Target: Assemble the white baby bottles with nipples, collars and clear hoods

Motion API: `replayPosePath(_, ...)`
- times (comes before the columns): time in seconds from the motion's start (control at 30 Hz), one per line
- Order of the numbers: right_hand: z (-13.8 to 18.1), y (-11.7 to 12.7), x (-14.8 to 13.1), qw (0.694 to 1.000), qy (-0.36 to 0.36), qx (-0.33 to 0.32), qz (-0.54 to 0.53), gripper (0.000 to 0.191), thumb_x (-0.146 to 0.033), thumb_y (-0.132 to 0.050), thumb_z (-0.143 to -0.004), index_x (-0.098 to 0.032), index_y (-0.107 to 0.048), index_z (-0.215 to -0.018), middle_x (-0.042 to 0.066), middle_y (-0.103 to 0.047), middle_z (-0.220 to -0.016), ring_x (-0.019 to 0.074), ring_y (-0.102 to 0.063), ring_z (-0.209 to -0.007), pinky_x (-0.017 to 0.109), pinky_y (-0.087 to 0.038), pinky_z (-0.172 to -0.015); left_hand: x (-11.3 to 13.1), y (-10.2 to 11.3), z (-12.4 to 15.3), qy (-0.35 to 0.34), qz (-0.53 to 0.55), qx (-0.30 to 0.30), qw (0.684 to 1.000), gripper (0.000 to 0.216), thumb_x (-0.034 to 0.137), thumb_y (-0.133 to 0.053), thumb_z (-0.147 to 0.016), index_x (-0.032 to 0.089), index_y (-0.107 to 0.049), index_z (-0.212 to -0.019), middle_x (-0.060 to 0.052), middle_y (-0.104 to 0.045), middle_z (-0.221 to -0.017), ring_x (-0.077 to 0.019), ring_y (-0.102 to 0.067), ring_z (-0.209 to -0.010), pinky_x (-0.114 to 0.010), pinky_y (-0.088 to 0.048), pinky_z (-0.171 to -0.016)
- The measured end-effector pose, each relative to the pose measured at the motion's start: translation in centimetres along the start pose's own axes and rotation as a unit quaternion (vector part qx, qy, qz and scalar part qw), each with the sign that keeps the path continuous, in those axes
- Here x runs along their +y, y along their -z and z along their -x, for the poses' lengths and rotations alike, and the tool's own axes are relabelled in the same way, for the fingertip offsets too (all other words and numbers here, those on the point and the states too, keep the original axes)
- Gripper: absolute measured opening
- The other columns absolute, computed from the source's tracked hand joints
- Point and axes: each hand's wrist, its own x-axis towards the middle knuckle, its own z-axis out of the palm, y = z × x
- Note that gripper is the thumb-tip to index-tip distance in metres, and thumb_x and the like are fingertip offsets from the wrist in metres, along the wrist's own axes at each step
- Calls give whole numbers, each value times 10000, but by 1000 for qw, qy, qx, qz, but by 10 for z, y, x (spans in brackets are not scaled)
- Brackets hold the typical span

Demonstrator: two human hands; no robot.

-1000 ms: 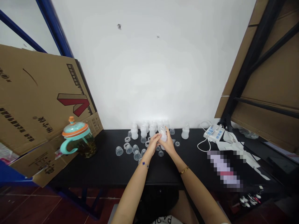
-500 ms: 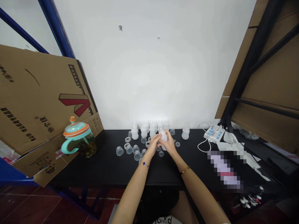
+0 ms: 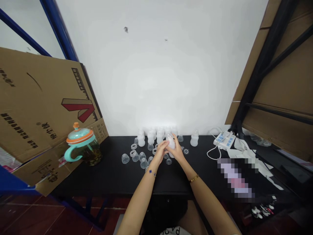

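Note:
Between my two hands stands a white baby bottle with a clear top, upright over the black table. My left hand is closed around its left side. From the right, my right hand grips the same bottle, its fingers partly behind it. Clear dome caps and white rings lie to the left of my hands. Small clear discs rest just below and right of the bottle. Behind are several white bottles in rows, and one capped bottle stands apart at right.
A teapot-like jug with a turquoise handle stands at the left, beside a large cardboard sheet. At right are a white power strip with its cable and crumpled white paper. A white wall rises behind the table.
Both hands stay on the bottle in nearly the same place. The right fingers have shifted slightly around its top.

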Motion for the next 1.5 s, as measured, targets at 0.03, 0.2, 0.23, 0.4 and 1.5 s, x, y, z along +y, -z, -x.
replayPosePath(0.03,0,0,0,1000,11,-8,3,847,-422,-727,-808,-253,-342,-1543,97,-636,-1312,289,-632,-1160,429,-490,-1004,0,0,0,-2,4,2,1000,443,482,-834,-689,156,-732,-971,-70,-708,-910,-169,-645,-796,-235,-498,-664)
replayPosePath(0.2,1,0,1,997,61,-40,-3,817,-431,-702,-848,-282,-343,-1566,74,-425,-1574,297,-396,-1449,458,-327,-1184,3,0,0,-8,41,26,999,513,512,-834,-680,145,-736,-1025,-89,-712,-916,-174,-651,-795,-239,-511,-668)
replayPosePath(0.23,1,0,1,997,65,-44,-6,795,-433,-693,-857,-280,-358,-1562,71,-425,-1575,292,-387,-1457,456,-317,-1192,3,0,-1,-8,46,29,998,512,514,-837,-678,148,-739,-1023,-84,-711,-914,-170,-651,-793,-241,-513,-673)
replayPosePath(0.4,1,-2,1,996,74,-43,-6,819,-401,-737,-826,-274,-383,-1553,78,-419,-1581,295,-389,-1458,476,-303,-1204,2,2,-2,-15,35,37,999,486,506,-850,-663,140,-745,-965,-58,-699,-858,-133,-620,-714,-216,-478,-609)
replayPosePath(1.5,7,-5,-6,993,110,14,42,664,-379,-664,-874,-257,-469,-1497,84,-506,-1516,298,-477,-1393,480,-369,-1175,6,-4,1,-14,17,42,999,438,486,-871,-624,159,-721,-872,-6,-636,-742,-110,-570,-651,-197,-459,-578)
